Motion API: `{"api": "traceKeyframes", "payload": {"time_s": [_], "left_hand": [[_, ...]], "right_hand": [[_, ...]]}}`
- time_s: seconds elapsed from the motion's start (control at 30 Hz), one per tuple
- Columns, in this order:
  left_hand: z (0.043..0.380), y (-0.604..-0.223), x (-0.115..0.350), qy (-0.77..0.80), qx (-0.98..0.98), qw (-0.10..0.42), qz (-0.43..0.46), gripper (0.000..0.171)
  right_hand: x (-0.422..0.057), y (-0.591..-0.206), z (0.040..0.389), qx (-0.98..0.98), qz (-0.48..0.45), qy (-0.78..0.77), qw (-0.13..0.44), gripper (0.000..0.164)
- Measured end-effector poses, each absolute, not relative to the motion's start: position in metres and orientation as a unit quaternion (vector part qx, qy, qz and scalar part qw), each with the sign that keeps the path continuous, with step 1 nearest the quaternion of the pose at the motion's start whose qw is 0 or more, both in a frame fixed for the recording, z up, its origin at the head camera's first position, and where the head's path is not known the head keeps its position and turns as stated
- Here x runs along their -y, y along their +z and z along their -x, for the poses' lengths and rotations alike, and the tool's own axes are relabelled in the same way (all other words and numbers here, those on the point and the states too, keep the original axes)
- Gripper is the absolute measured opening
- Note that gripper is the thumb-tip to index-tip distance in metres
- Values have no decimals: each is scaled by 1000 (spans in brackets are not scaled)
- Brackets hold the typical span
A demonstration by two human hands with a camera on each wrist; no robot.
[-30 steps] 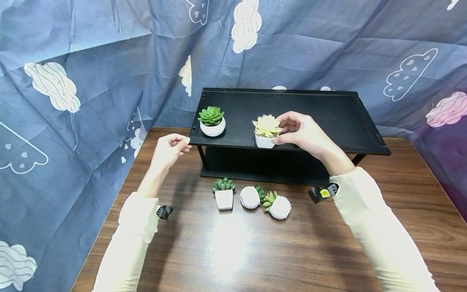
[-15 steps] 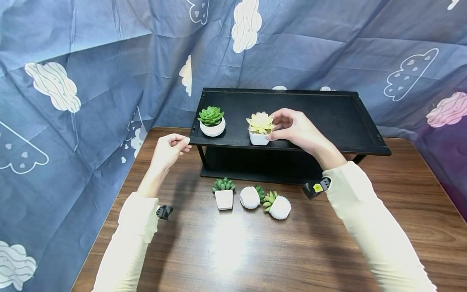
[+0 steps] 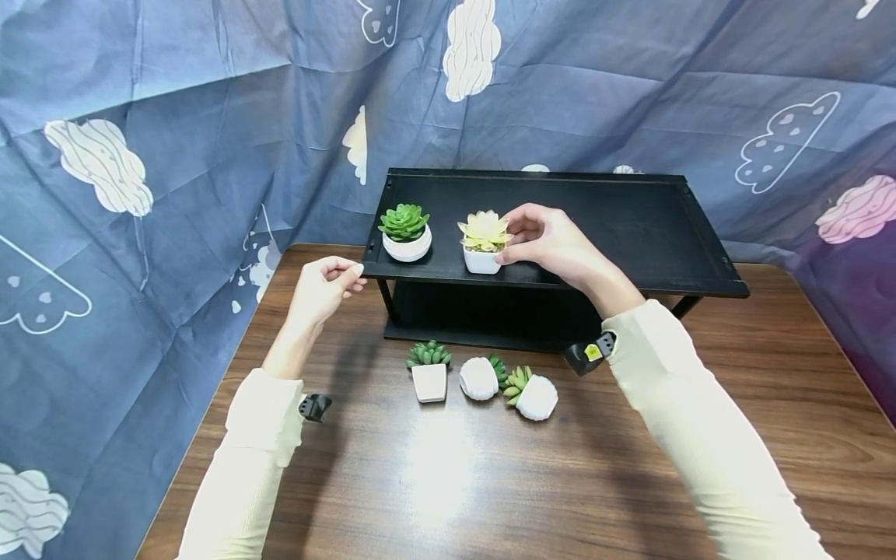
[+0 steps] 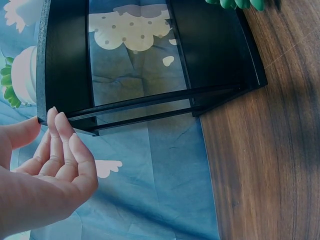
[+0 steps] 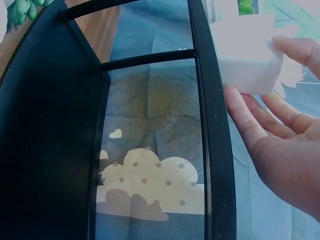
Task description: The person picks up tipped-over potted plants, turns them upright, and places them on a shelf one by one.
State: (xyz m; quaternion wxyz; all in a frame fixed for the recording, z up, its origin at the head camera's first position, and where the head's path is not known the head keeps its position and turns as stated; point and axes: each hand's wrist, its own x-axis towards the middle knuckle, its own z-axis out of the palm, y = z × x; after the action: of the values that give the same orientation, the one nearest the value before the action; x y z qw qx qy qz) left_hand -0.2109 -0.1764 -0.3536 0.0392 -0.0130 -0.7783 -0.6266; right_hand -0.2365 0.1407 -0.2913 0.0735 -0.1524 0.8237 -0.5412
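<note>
My right hand pinches the white square pot of a pale yellow succulent over the front of the black shelf's top board. In the right wrist view that pot is between the thumb and fingers, by the board's edge. My left hand pinches the front left corner of the shelf, thumb above and fingertips below, as the left wrist view shows with the hand at the corner. On the top board, near that corner, stands a green succulent in a round white pot.
Three potted succulents lie on their sides on the wooden table before the shelf: one in a square pot, one in a round pot, one in a ribbed pot. A blue cloud-patterned cloth hangs behind.
My right hand has moved left along the shelf's top with the yellow succulent, closer to the green one. My left hand has stayed at the corner.
</note>
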Motion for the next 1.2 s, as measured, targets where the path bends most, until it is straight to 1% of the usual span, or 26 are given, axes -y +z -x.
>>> {"api": "traceKeyframes", "payload": {"time_s": [0.47,1.2], "left_hand": [[212,-354,177,-624,780,41,16,23],[212,-354,177,-624,780,41,17,23]], "right_hand": [[-130,-292,245,-824,146,-541,77,41],[-127,-294,247,-818,132,-554,76,42]]}}
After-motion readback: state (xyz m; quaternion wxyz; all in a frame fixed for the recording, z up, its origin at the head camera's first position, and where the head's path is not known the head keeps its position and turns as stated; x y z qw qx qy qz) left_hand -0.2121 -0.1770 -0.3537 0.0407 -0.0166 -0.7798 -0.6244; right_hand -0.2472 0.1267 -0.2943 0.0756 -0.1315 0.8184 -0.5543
